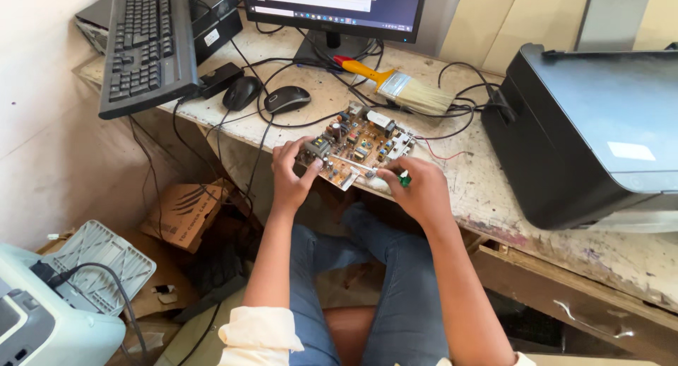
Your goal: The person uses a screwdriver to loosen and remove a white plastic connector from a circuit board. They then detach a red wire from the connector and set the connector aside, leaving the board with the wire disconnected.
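A brown circuit board (361, 144) crowded with small components lies at the front edge of the worn desk (494, 189). My left hand (291, 174) grips the board's near left corner, thumb on top. My right hand (413, 186) holds a thin screwdriver with a green handle (405, 180). Its metal shaft reaches left across the board's near edge. Red wires trail from the board's right side.
A wide paintbrush (406, 89) with a yellow handle lies behind the board. Two black mice (267, 96), a tilted keyboard (147, 45), a monitor (339, 6) and tangled cables fill the back. A black printer (586, 126) stands at right. Cardboard and a pale printer (49, 316) sit on the floor.
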